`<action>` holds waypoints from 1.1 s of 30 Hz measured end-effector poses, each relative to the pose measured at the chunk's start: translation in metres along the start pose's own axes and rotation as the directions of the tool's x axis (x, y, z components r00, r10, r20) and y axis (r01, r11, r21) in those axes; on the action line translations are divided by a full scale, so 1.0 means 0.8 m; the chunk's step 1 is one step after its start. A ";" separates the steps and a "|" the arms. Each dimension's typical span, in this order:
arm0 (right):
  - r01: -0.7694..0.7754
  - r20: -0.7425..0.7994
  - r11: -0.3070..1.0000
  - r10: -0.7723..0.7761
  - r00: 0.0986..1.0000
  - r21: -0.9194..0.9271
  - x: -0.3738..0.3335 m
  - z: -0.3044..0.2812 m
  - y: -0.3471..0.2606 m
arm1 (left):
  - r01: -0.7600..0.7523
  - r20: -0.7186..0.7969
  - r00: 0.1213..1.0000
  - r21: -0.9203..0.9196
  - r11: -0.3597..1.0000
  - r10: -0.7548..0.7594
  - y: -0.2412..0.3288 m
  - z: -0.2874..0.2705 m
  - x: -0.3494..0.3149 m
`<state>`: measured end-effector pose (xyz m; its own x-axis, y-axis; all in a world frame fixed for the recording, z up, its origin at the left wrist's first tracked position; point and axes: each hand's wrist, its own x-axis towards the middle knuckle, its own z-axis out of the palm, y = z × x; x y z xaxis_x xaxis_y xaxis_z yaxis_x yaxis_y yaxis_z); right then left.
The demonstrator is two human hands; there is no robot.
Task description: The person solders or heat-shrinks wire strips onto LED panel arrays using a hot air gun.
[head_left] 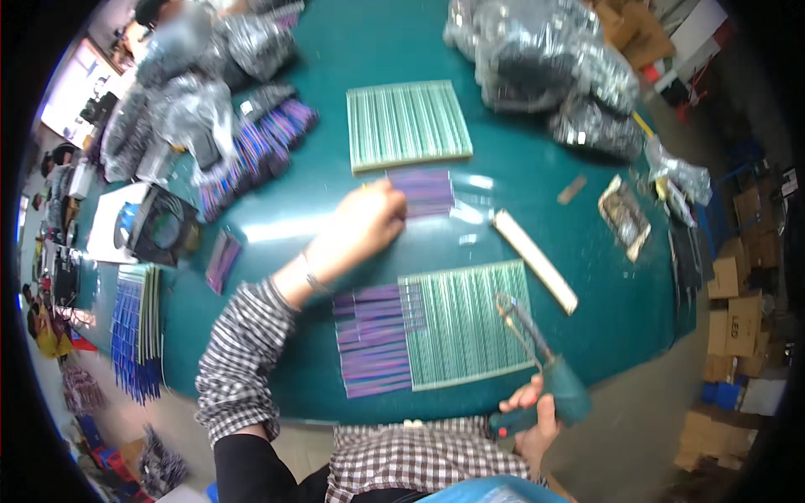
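Note:
My right hand (pixel 533 423) grips a dark green soldering gun (pixel 563 390) at the lower right. The gun's thin metal tip reaches over a green ribbed panel (pixel 470 323) in front of me. Purple striped strips (pixel 373 339) lie side by side along the panel's left part, some overlapping its edge. Farther away, my left hand (pixel 373 216) is closed at the left end of a row of purple strips (pixel 423 193). Its curled fingers hide what they hold, if anything. Just beyond lies a second green ribbed panel (pixel 409 124), with no strips on it.
A long white bar (pixel 534 261) lies right of the near panel. Plastic-wrapped bundles (pixel 545 59) fill the far right; more bags (pixel 189 109) and striped bundles (pixel 260 151) lie at the left. A black fan-like box (pixel 163 226) stands at left. A dirty pad (pixel 625 218) lies at right.

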<state>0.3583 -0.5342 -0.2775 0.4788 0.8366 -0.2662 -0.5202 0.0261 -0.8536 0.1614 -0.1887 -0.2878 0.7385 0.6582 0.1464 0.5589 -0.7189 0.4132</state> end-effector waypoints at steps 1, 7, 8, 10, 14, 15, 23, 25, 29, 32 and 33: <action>0.016 -0.017 1.000 -0.016 1.000 -0.004 -0.004 -0.009 0.003 | 0.020 -0.035 0.999 0.004 1.000 -0.020 -0.002 0.012 -0.003; 0.019 -0.125 1.000 -0.021 0.992 -0.010 -0.004 -0.013 -0.003 | -0.020 -0.125 0.992 0.004 1.000 0.020 0.017 0.014 -0.021; 0.009 -0.131 1.000 -0.008 0.991 0.008 -0.001 -0.012 -0.005 | -0.018 -0.114 0.993 -0.008 1.000 0.017 0.016 0.014 -0.024; -0.008 -0.107 0.999 0.004 0.994 -0.042 0.007 -0.015 -0.006 | 0.021 -0.086 0.996 0.059 0.998 -0.016 0.014 0.013 -0.033; 0.066 -0.005 0.995 -0.066 0.998 0.070 0.008 -0.015 -0.004 | 0.111 0.026 0.993 0.103 0.989 -0.114 0.022 -0.009 -0.047; 0.073 -0.009 0.996 -0.072 0.997 0.059 0.008 -0.016 -0.003 | 0.112 0.007 0.994 0.103 0.988 -0.113 0.027 -0.013 -0.047; 0.052 -0.058 0.998 -0.054 0.997 -0.028 -0.001 -0.021 -0.004 | 0.061 0.050 0.997 -0.137 0.989 -0.054 0.048 0.011 -0.020; 0.065 -0.047 0.998 -0.066 0.997 -0.027 -0.003 -0.022 -0.004 | 0.020 0.032 0.999 -0.153 0.988 -0.015 0.047 0.016 -0.017; 0.070 -0.064 0.996 -0.074 0.995 -0.054 -0.005 -0.022 -0.004 | -0.009 0.028 1.000 -0.129 0.992 0.013 0.047 0.024 -0.020; 0.076 -0.072 0.995 -0.081 0.994 -0.065 -0.001 -0.017 -0.005 | -0.061 -0.022 0.998 -0.100 0.993 0.059 0.052 0.026 -0.023; 0.077 -0.070 0.995 -0.082 0.994 -0.063 0.000 -0.016 -0.005 | -0.063 -0.016 0.998 -0.119 0.991 0.061 0.053 0.026 -0.024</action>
<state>0.3691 -0.5414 -0.2798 0.5679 0.7914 -0.2263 -0.4364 0.0563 -0.8980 0.1791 -0.2362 -0.2919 0.7654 0.6162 0.1854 0.4626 -0.7272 0.5072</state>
